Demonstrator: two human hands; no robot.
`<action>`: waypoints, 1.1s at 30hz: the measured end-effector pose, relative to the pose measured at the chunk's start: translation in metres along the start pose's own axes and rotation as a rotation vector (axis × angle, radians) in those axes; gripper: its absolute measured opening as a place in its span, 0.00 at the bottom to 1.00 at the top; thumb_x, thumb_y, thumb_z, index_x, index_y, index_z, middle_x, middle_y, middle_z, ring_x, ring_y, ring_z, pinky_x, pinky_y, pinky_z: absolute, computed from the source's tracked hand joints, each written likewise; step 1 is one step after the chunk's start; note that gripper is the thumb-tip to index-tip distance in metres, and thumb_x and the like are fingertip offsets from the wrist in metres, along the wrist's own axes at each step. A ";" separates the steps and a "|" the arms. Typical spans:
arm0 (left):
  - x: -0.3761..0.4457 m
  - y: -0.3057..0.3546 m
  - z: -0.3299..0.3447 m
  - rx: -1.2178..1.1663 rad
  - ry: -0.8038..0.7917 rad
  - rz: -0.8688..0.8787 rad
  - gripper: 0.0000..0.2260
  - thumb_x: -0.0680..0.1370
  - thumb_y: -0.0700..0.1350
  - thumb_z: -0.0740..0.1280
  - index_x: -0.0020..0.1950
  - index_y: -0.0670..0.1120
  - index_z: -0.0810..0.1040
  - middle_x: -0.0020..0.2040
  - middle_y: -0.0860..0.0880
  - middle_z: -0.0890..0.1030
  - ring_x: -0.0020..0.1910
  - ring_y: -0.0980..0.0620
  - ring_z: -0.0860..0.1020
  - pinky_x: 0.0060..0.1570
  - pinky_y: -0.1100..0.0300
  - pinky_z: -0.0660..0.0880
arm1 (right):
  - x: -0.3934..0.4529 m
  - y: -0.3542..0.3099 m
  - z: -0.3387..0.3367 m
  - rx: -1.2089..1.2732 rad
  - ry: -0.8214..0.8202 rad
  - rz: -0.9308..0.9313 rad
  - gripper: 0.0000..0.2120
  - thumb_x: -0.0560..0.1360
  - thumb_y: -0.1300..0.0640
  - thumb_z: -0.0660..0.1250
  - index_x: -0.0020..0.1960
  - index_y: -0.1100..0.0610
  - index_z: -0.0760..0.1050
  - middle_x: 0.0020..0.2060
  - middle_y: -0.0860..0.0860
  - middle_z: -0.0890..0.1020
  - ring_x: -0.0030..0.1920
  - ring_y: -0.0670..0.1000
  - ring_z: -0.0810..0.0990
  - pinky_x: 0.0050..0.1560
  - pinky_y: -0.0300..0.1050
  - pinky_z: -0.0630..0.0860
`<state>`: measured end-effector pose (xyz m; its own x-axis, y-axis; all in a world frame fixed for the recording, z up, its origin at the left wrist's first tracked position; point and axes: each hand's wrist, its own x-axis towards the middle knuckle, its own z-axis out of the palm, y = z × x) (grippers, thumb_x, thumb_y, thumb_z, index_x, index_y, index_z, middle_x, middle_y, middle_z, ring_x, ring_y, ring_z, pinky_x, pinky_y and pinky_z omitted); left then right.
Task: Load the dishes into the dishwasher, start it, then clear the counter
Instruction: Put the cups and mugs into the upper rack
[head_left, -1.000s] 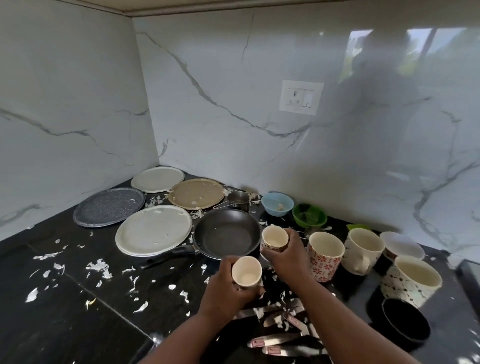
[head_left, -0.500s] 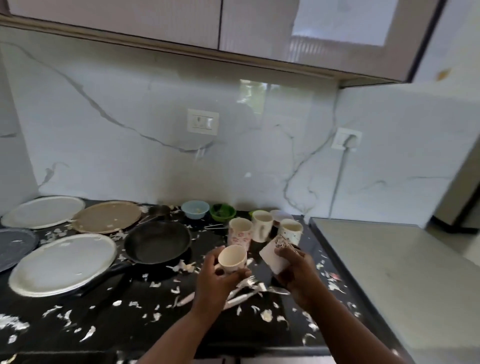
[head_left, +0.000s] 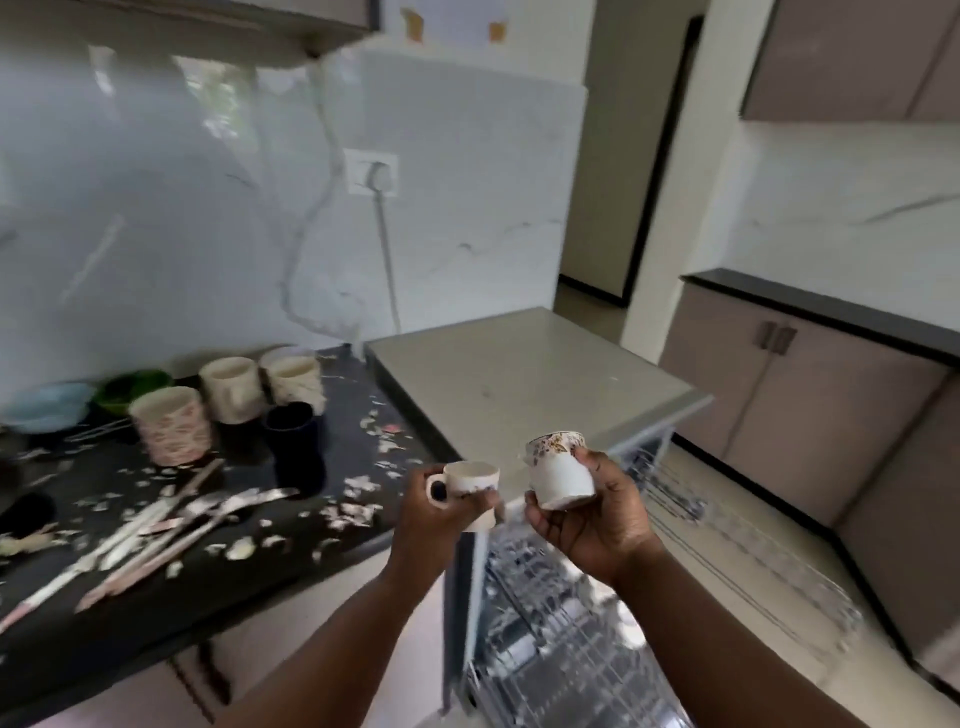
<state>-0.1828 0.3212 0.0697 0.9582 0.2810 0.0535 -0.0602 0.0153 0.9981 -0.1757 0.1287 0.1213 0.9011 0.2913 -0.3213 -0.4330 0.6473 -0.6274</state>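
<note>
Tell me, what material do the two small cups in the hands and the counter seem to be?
Both small cups look like glazed ceramic: white, smooth, faintly shiny, the right one with printed flowers. The counter looks like polished black stone, dark and reflective, though the blur leaves this uncertain.

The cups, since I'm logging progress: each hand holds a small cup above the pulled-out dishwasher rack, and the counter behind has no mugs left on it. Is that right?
Not quite. The head view shows the left hand and right hand each holding a small cup above the dishwasher rack, but the counter does have mugs left on it, among them a patterned mug.
</note>
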 end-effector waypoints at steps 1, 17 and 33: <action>-0.005 -0.008 0.029 0.019 -0.027 -0.019 0.29 0.60 0.47 0.83 0.54 0.41 0.75 0.45 0.43 0.83 0.40 0.54 0.82 0.39 0.59 0.78 | -0.009 -0.014 -0.027 0.016 0.027 -0.006 0.38 0.45 0.54 0.84 0.52 0.62 0.78 0.42 0.61 0.81 0.39 0.60 0.81 0.44 0.52 0.81; -0.043 -0.098 0.214 0.322 -0.239 -0.445 0.26 0.66 0.44 0.80 0.57 0.45 0.69 0.47 0.45 0.80 0.42 0.47 0.81 0.37 0.54 0.79 | -0.076 -0.090 -0.292 0.120 0.569 0.063 0.23 0.67 0.55 0.74 0.57 0.63 0.73 0.47 0.62 0.80 0.35 0.59 0.81 0.34 0.49 0.81; 0.006 -0.201 0.292 0.957 -0.999 -0.403 0.31 0.73 0.50 0.72 0.71 0.45 0.62 0.55 0.47 0.76 0.44 0.54 0.79 0.35 0.65 0.79 | -0.038 -0.037 -0.360 -0.917 0.865 0.323 0.28 0.68 0.52 0.74 0.62 0.55 0.66 0.49 0.54 0.77 0.37 0.49 0.78 0.28 0.39 0.72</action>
<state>-0.0833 0.0398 -0.1210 0.6798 -0.3707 -0.6328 0.0802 -0.8201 0.5665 -0.2030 -0.1601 -0.0984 0.5941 -0.4253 -0.6827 -0.7949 -0.1809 -0.5791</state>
